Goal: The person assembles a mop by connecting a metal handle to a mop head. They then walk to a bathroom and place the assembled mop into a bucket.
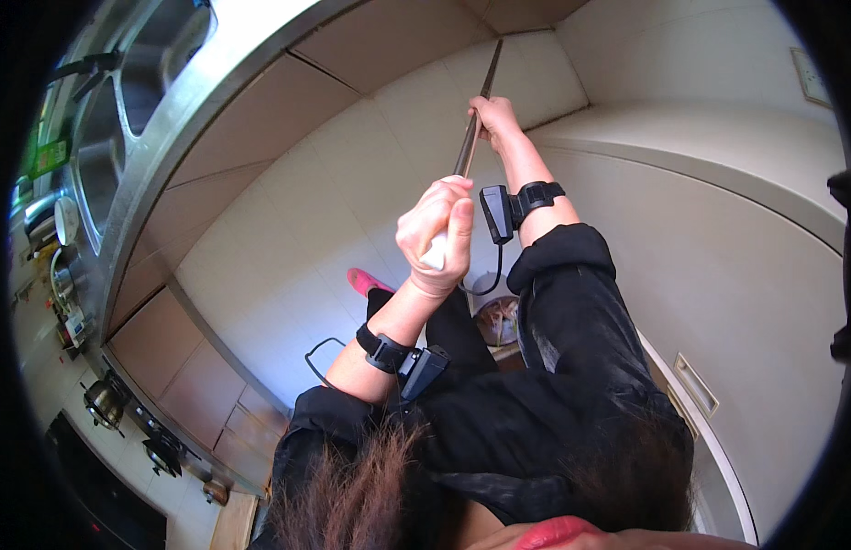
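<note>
a long, thin pole with a dark metal shaft and a white grip end (pixel 469 147) slants over the pale tiled floor. its white end sits nearest the body, and the shaft runs away to the far tiles.

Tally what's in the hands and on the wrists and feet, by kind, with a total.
Long pole, gripped by both the left hand and the right hand: 1
Black wrist-strap devices, left wrist and right wrist: 2
Pink slipper showing on the tiled floor: 1
Total: 4
</note>
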The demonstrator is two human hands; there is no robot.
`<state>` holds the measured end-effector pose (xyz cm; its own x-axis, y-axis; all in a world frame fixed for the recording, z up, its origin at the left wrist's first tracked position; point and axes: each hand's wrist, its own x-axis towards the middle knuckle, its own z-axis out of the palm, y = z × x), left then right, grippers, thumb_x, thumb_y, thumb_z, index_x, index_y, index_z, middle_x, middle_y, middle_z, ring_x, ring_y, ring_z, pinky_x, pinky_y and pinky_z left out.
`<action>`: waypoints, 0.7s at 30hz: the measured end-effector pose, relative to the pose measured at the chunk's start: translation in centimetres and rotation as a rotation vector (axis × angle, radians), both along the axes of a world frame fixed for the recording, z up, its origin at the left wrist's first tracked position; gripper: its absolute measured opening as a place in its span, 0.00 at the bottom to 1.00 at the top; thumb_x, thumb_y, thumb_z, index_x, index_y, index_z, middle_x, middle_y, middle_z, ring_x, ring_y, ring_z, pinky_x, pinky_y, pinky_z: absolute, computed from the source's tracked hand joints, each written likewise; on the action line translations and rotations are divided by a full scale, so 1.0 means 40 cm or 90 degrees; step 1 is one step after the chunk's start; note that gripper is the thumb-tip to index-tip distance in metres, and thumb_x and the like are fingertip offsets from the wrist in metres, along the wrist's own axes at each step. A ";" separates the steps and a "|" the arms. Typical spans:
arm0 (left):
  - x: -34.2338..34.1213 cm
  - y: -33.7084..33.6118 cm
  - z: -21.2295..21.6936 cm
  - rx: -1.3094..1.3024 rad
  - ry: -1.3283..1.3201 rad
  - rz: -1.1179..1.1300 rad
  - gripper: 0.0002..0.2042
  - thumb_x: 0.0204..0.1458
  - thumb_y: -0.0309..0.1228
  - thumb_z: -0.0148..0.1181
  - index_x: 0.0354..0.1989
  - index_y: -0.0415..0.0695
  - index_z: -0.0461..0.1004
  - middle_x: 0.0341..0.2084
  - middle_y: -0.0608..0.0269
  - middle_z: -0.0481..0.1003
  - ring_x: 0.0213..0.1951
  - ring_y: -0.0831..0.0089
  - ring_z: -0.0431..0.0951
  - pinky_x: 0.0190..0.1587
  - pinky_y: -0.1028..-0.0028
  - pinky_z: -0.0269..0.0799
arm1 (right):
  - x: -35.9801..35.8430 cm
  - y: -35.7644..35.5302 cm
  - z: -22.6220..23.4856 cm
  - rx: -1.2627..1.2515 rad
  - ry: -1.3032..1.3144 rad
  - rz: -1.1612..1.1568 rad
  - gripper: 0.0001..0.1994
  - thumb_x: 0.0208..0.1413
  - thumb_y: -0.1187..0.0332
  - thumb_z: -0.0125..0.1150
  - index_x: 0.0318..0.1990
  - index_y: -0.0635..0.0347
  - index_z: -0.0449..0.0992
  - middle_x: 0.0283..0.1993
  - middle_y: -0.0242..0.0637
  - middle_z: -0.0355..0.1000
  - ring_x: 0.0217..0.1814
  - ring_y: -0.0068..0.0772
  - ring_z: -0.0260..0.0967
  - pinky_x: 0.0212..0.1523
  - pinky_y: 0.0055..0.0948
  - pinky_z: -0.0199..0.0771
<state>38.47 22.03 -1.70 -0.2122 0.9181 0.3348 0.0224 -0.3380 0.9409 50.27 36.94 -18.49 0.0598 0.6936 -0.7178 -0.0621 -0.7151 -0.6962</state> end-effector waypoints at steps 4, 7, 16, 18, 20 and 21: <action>-0.063 0.003 0.068 -0.024 -0.024 -0.079 0.11 0.46 0.14 0.53 0.14 0.34 0.63 0.13 0.55 0.65 0.19 0.62 0.69 0.32 0.67 0.72 | 0.000 -0.083 0.032 -0.016 -0.022 0.008 0.11 0.54 0.63 0.54 0.29 0.63 0.71 0.25 0.36 0.71 0.23 0.30 0.71 0.24 0.31 0.75; -0.154 0.012 0.146 -0.076 0.034 -0.216 0.09 0.47 0.19 0.50 0.16 0.32 0.64 0.14 0.54 0.65 0.19 0.61 0.68 0.30 0.65 0.70 | -0.020 -0.156 0.069 -0.048 -0.070 -0.001 0.12 0.54 0.63 0.52 0.26 0.64 0.71 0.21 0.39 0.71 0.18 0.31 0.70 0.20 0.32 0.73; -0.298 -0.182 0.424 -0.114 0.122 -0.115 0.12 0.44 0.21 0.53 0.12 0.36 0.58 0.11 0.55 0.62 0.15 0.62 0.63 0.25 0.65 0.65 | -0.355 -0.406 0.204 -0.144 0.128 0.133 0.15 0.52 0.61 0.51 0.22 0.63 0.72 0.16 0.36 0.68 0.12 0.27 0.65 0.14 0.28 0.68; -0.329 -0.215 0.473 -0.156 0.143 -0.064 0.13 0.44 0.22 0.53 0.12 0.37 0.59 0.11 0.56 0.62 0.14 0.64 0.63 0.24 0.67 0.65 | -0.436 -0.446 0.231 -0.165 0.193 0.156 0.14 0.52 0.61 0.54 0.23 0.63 0.72 0.18 0.36 0.69 0.12 0.26 0.63 0.14 0.27 0.66; -0.350 -0.233 0.485 -0.129 0.191 -0.053 0.13 0.43 0.23 0.54 0.12 0.37 0.58 0.10 0.57 0.62 0.14 0.65 0.64 0.23 0.68 0.65 | -0.479 -0.476 0.250 -0.175 0.270 0.144 0.13 0.52 0.62 0.55 0.22 0.61 0.71 0.20 0.35 0.69 0.14 0.26 0.61 0.16 0.26 0.64; -0.347 -0.248 0.496 -0.110 0.211 -0.065 0.13 0.42 0.23 0.55 0.11 0.38 0.58 0.10 0.58 0.62 0.13 0.64 0.64 0.22 0.68 0.65 | -0.488 -0.493 0.277 -0.169 0.268 0.150 0.13 0.52 0.63 0.55 0.22 0.61 0.71 0.20 0.35 0.69 0.14 0.26 0.61 0.16 0.26 0.63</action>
<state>24.60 12.10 18.14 -0.0228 0.9778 0.2085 0.3096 -0.1913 0.9314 30.75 17.24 -7.41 -0.4054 0.4449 -0.7986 -0.1136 -0.8913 -0.4390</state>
